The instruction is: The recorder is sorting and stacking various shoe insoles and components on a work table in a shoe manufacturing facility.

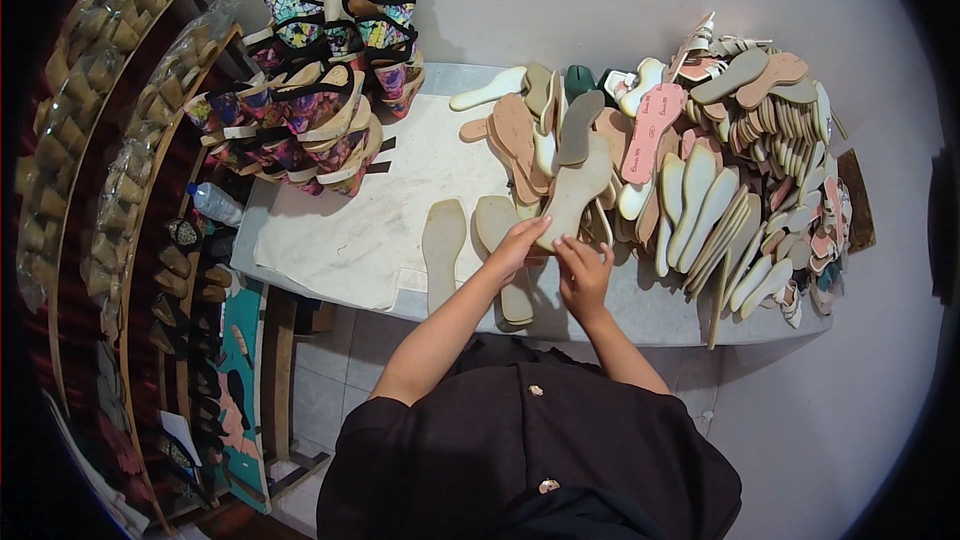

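A grey-beige shoe insole (580,185) is held tilted over the table's front, its wide end pointing away from me. My left hand (520,248) grips its near end from the left, thumb on top. On the other side of that end, my right hand (585,275) has its curled fingertips at the edge, pinching it. Just left of my hands lies one flat insole (443,240), and a second insole (494,220) is partly covered by my left hand. Beyond the held piece, a darker grey insole (580,128) rests on the heap.
A big pile of insoles (700,205) fills the table's right side, with a pink insole (654,135) on top. Colourful patterned wedge shoes (310,110) are stacked at the back left, on white sheeting (330,240). Shelves at left hold wrapped blocks (125,190); a plastic bottle (215,203) stands by them.
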Action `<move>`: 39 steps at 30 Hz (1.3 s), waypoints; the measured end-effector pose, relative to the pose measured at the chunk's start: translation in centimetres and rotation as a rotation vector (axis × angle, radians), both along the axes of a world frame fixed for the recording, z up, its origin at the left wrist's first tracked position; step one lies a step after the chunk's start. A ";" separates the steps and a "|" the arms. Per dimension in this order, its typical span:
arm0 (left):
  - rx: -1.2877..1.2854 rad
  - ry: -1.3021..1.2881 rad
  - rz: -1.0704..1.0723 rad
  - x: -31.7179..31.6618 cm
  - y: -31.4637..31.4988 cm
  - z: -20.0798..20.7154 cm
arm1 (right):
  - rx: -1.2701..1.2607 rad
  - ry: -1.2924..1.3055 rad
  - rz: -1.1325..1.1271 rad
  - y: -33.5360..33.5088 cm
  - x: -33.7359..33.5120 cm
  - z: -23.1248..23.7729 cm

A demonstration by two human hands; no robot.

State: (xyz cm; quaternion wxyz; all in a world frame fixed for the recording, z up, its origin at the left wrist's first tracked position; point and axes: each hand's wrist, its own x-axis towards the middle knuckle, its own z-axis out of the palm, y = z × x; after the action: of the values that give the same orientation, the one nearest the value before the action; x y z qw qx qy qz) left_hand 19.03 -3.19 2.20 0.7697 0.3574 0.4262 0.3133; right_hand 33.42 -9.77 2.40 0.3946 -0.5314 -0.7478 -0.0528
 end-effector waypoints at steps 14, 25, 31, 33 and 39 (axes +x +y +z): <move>0.142 0.082 -0.143 -3.6 -1.6 1.9 | -0.193 0.441 -0.243 -0.5 2.2 -0.2; 0.269 0.287 0.103 -15.6 -6.2 -0.7 | -0.809 0.195 -0.456 6.5 0.3 -0.5; 0.256 0.235 0.375 -15.2 -7.2 -0.3 | -0.098 1.021 -0.317 6.6 1.6 4.5; 0.296 0.178 0.448 -14.6 -7.2 -0.4 | -0.216 1.062 -0.225 6.3 0.1 4.8; 0.363 0.170 0.500 -12.6 -6.9 0.0 | -0.747 0.849 0.116 2.3 -7.7 -2.0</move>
State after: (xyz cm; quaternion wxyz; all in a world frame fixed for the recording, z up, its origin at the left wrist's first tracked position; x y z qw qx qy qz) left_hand 6.40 -10.09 2.18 0.5541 0.3980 0.5007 0.5328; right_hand 25.73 -7.50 0.39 0.4479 -0.5678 -0.5194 0.4552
